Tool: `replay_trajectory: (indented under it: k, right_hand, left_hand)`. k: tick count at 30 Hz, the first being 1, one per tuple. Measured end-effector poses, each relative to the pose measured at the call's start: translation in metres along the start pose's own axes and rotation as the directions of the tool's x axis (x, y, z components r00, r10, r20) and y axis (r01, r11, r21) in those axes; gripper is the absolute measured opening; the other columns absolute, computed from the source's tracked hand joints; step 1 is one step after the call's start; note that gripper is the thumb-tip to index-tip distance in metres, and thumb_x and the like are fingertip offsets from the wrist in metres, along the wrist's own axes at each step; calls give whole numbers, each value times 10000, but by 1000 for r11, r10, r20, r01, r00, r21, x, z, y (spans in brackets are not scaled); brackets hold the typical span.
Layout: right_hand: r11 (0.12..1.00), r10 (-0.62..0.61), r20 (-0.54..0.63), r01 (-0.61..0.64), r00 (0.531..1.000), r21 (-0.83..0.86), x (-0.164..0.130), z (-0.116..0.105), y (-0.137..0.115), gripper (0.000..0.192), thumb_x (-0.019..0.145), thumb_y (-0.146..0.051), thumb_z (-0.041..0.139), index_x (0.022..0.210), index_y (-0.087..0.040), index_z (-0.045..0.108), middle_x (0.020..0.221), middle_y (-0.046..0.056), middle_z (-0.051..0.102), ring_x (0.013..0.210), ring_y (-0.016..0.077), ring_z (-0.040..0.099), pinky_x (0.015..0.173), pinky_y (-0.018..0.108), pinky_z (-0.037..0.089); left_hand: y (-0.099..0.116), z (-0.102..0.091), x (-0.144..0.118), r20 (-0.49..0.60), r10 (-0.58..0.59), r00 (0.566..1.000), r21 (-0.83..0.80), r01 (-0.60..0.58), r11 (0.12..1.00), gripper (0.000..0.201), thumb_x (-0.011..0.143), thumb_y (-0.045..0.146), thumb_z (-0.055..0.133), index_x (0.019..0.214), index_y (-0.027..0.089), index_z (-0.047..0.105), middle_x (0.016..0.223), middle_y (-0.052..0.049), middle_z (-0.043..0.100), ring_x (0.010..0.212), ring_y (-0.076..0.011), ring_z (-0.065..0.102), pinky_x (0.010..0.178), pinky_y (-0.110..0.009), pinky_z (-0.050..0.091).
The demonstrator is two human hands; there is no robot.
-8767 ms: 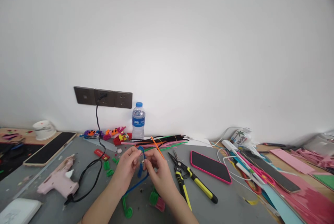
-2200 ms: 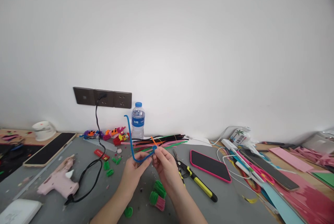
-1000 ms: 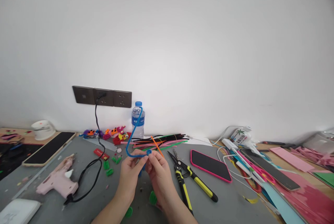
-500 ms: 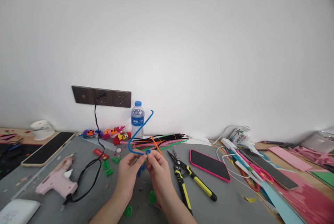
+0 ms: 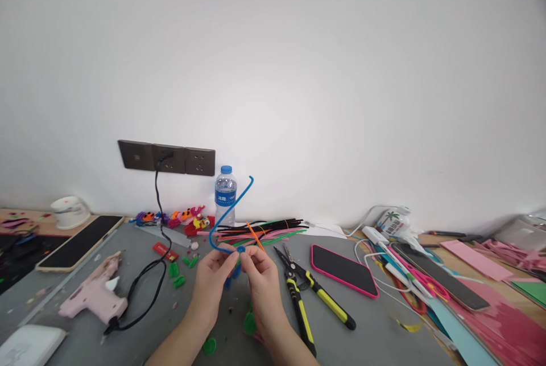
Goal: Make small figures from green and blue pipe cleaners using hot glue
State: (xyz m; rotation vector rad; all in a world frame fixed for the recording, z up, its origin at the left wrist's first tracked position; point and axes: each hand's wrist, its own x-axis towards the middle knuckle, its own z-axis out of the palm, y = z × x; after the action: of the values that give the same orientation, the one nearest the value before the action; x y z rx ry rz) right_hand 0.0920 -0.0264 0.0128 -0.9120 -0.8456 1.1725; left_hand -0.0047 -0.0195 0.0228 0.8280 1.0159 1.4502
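Observation:
My left hand (image 5: 213, 278) and my right hand (image 5: 260, 275) meet above the grey table (image 5: 375, 326), both pinching a blue pipe cleaner (image 5: 228, 215). Its near end is wound into a small coil between my fingertips. The free end curves up and to the right, in front of the water bottle (image 5: 226, 195). An orange pipe cleaner (image 5: 255, 235) sticks up from my right hand. Green coiled pieces (image 5: 249, 323) lie on the table under my wrists.
Yellow-handled pliers (image 5: 313, 297) lie right of my hands, then a pink-cased phone (image 5: 343, 270). A pink glue gun (image 5: 96, 295) with a black cord lies left. A pipe cleaner bundle (image 5: 264, 228) lies behind. Cables, scissors and paper strips crowd the right.
The blue pipe cleaner's free end has swung from the left over to the upper right as my fingers wind the coil. My hands have stayed in the same spot.

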Motion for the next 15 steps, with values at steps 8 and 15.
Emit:
replay_trajectory:
  k: [8, 15]
  right_hand:
    - [1000, -7, 6, 7, 1000, -10, 1, 0, -3, 310, 667, -452, 768, 655, -184, 614, 609, -23, 503, 589, 133, 421, 571, 241, 359]
    - [1000, 14, 4, -14, 1000, 22, 2, 1, -5, 320, 635, -451, 787, 641, -178, 620, 597, -27, 500, 589, 127, 410, 573, 233, 357]
  left_hand:
    - [-4, -1, 0, -8, -23, 1000, -6, 23, 1000, 353, 549, 458, 847, 670, 155, 713, 519, 34, 555, 511, -109, 457, 478, -207, 364]
    - [-3, -2, 2, 0, 31, 1000, 10, -31, 999, 270, 572, 388, 840, 650, 161, 716, 643, -5, 659, 610, -150, 580, 559, -232, 461]
